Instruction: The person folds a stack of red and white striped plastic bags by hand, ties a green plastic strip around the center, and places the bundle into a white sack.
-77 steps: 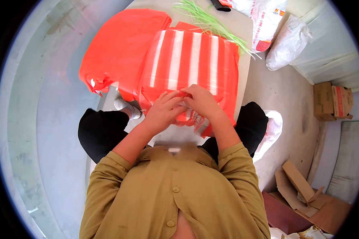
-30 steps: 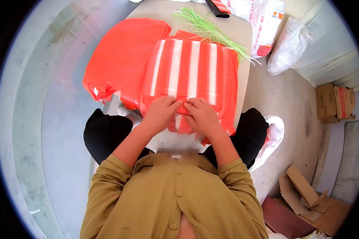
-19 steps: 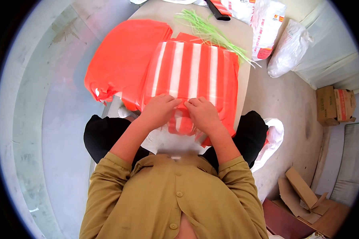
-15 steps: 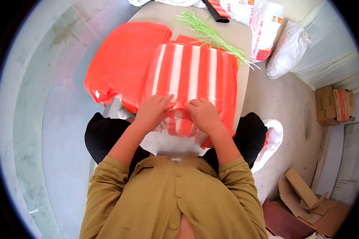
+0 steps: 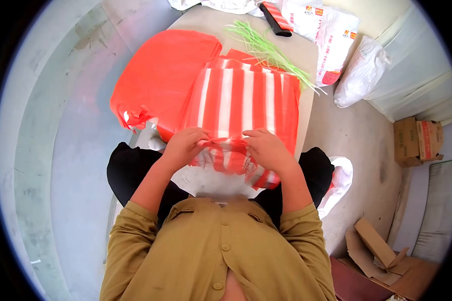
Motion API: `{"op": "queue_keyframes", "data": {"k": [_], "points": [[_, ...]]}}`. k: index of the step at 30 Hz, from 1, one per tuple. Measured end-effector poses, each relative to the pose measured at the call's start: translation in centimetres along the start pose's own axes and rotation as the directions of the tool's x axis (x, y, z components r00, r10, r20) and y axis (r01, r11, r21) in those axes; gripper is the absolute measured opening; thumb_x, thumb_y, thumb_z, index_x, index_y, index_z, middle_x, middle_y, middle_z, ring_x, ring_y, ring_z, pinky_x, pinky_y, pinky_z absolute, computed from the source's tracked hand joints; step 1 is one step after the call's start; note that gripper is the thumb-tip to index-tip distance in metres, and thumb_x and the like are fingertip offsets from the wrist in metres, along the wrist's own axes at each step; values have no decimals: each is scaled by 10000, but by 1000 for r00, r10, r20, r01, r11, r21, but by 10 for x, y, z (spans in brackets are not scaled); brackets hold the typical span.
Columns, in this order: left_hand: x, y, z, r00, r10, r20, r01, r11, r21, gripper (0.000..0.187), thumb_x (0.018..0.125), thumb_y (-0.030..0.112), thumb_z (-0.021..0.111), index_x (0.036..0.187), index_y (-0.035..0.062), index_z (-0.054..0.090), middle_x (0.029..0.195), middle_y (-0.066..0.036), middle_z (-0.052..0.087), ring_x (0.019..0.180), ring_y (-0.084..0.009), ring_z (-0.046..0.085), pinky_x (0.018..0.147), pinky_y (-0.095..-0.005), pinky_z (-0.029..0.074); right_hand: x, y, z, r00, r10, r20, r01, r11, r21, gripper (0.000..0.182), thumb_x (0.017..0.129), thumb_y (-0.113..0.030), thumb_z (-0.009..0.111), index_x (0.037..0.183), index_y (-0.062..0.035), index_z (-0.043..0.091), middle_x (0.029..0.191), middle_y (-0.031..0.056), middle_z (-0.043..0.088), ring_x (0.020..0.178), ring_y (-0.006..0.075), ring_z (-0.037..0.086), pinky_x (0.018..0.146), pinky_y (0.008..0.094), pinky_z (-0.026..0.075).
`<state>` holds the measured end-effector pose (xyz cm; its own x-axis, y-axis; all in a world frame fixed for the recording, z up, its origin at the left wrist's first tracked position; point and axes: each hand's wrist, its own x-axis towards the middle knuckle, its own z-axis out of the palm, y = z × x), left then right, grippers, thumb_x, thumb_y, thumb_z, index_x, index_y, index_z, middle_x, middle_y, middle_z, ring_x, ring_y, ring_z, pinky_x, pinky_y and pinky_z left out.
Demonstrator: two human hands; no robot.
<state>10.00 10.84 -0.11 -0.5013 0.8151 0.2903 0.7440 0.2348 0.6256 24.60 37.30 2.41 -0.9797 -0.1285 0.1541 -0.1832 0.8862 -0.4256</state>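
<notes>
Left hand: pinching near edge of striped bag
Right hand: pinching same edge, hands apart

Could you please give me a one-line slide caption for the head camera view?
Both hands, left hand and right hand, grip the near edge of a red-and-white striped plastic bag on the table.

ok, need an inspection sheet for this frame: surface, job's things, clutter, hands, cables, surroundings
Surface: pale table, mostly covered.
Job's things: red-and-white striped plastic bags stacked flat; near edge lifted. Plain orange bags beside them, to the left.
Clutter: green strips and a black-and-red tool at the far end.
Hands: left hand and right hand both grip the striped bags' near edge, set apart.
Cables: nothing seen.
Surroundings: white sacks, cardboard boxes, flattened cardboard, concrete floor.
</notes>
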Motion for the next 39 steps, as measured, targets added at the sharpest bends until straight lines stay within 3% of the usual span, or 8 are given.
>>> {"op": "queue_keyframes", "data": {"k": [4, 8, 10, 19, 22, 28, 31, 39], "points": [[-1, -4, 0, 978, -202, 41, 204, 978, -44, 151, 924, 146, 710, 1037, 47, 692, 965, -144, 690, 909, -332, 664, 788, -422, 529, 19, 7, -23, 871, 264, 415, -308, 950, 44, 176, 969, -158, 597, 988, 3, 667, 963, 171, 698, 931, 345, 663, 803, 457, 517], [10, -11, -6, 867, -482, 130, 498, 849, -174, 237, 978, 248, 700, 1006, 13, 683, 865, -138, 654, 822, -258, 653, 720, -384, 500, 46, 22, -41, 847, 269, 458, -336, 939, 70, 239, 992, -235, 579, 967, -6, 641, 923, 194, 676, 904, 340, 666, 786, 452, 504], [16, -28, -3, 850, -510, 132, 527, 815, -240, 301, 977, 297, 702, 988, -3, 686, 810, -129, 639, 768, -229, 635, 682, -378, 483, 69, 31, -50, 773, 312, 552, -408, 911, 58, 275, 994, -281, 566, 1062, -45, 688, 1034, 195, 697, 1001, 364, 666, 868, 462, 518], [46, -40, -6, 763, -626, 161, 646, 741, -184, 397, 959, 365, 690, 895, -26, 662, 713, -127, 621, 663, -226, 608, 628, -394, 470, 124, 94, -22, 738, 204, 643, -366, 922, 128, 295, 959, -289, 614, 869, -8, 634, 762, 57, 552, 729, 178, 508, 700, 380, 446], [44, -44, -3, 781, -618, 89, 623, 763, -174, 370, 959, 339, 679, 887, -24, 654, 716, -133, 618, 671, -236, 611, 636, -394, 472, 131, 104, -16, 662, 268, 700, -416, 908, 45, 376, 948, -344, 610, 1095, -17, 721, 1120, 155, 720, 1052, 313, 668, 913, 442, 509], [44, -50, 5, 733, -679, 42, 672, 711, -207, 328, 971, 305, 657, 933, -20, 666, 764, -149, 651, 725, -250, 638, 679, -381, 491, 125, 97, -17, 749, 328, 575, -438, 897, 59, 382, 948, -363, 624, 1102, -30, 731, 1140, 154, 724, 1026, 337, 684, 914, 455, 521], [43, -48, 7, 730, -683, 17, 669, 710, -220, 339, 970, 312, 647, 907, -20, 654, 759, -176, 643, 725, -298, 644, 677, -410, 491, 95, 102, -9, 881, 410, 236, -455, 872, 181, 265, 955, -261, 672, 1044, -14, 703, 870, 90, 682, 826, 212, 649, 770, 355, 522], [42, -41, 16, 725, -680, -108, 660, 731, -176, 346, 981, 334, 631, 931, -6, 676, 809, -179, 677, 774, -332, 667, 709, -426, 506, -10, 101, -1, 777, 621, -104, -554, 753, 355, 463, 937, -275, 688, 1352, -88, 601, 985, 140, 718, 903, 292, 705, 814, 408, 546]]}}
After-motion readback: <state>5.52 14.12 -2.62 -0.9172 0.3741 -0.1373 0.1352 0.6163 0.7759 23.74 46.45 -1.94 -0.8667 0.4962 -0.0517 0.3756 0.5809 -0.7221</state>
